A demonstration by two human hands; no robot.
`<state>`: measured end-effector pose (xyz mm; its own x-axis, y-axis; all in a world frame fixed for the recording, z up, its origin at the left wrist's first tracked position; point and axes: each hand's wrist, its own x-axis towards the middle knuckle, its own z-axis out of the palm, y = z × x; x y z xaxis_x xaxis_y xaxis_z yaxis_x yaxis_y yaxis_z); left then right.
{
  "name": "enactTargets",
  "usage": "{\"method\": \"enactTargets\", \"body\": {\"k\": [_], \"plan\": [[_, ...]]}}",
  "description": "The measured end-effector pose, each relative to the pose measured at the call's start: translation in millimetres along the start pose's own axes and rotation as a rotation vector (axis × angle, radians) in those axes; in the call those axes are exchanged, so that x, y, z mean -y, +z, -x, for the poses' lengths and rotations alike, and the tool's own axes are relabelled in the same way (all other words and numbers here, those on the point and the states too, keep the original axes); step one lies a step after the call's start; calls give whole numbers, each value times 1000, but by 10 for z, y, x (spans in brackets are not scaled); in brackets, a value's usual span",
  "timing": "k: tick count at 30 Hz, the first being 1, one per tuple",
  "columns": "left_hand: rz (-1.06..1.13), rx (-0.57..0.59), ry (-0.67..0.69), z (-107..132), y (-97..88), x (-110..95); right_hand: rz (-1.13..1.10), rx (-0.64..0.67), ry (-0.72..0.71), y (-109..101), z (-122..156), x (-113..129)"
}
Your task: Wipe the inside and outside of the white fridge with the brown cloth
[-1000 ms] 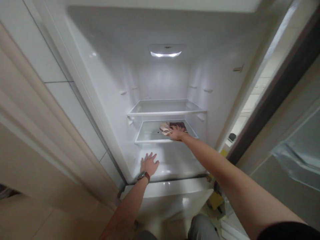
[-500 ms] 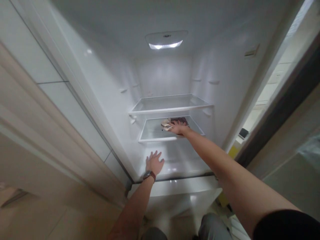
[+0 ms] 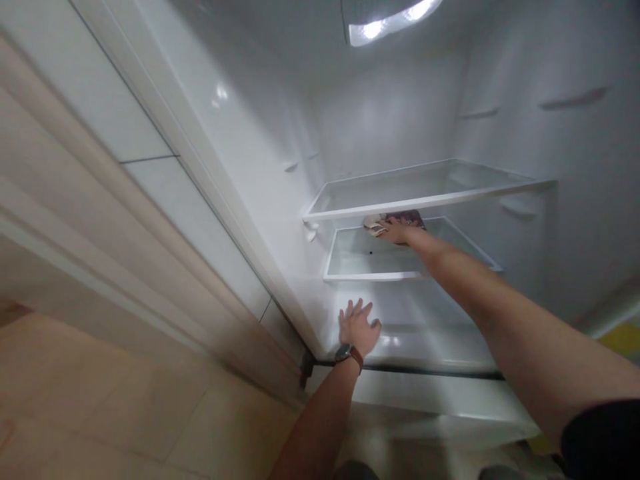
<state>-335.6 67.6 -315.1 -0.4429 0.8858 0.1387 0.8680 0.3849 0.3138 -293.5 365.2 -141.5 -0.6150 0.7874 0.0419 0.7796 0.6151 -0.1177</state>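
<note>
Inside a white refrigerator, my right hand (image 3: 397, 231) presses a patterned cloth (image 3: 379, 225) onto the lower glass shelf (image 3: 350, 257). The cloth is cream on its left and dark brownish on its right, bunched under my fingers. An upper glass shelf (image 3: 425, 201) runs just above that hand. Lower down, my left hand (image 3: 359, 328), with a watch (image 3: 345, 353) on its wrist, rests with fingers spread on the white floor of the compartment. Nothing is in it. A small dark speck (image 3: 371, 253) shows on the lower shelf.
A lit lamp (image 3: 395, 23) sits in the ceiling. Shelf ledges (image 3: 573, 100) stick out from the side walls. White tiled wall (image 3: 200, 233) stands left of the refrigerator, and floor tiles (image 3: 150, 400) lie below. Something yellow (image 3: 623, 339) shows at the right edge.
The view has swung left and come closer, so the shelves appear larger and further right. My right hand has pushed the cloth deeper on the lower shelf. My left hand stays planted.
</note>
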Motion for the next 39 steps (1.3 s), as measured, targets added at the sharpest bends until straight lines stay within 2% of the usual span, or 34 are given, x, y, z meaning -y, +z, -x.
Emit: {"method": "enactTargets", "body": {"k": [3,7,18,23,26,30,39], "plan": [[8,-8,-4,-4,19,9,-18,68,14,-16,31,38],[11,-5,-7,-10,19,12,-20,113,16,-87,264,179],[-36,17,9,-51,17,23,-21,192,-201,-83,1129,731],[-40,33,15,-46,-5,20,-33,223,-258,-64,1340,954],[-41,38,22,-29,-37,11,-39,244,-241,-68,1334,997],[-43,32,31,-1,-83,-14,-72,250,-232,-64,1196,1030],[-39,22,16,-6,-37,-3,-112,194,-190,12,607,1257]]}}
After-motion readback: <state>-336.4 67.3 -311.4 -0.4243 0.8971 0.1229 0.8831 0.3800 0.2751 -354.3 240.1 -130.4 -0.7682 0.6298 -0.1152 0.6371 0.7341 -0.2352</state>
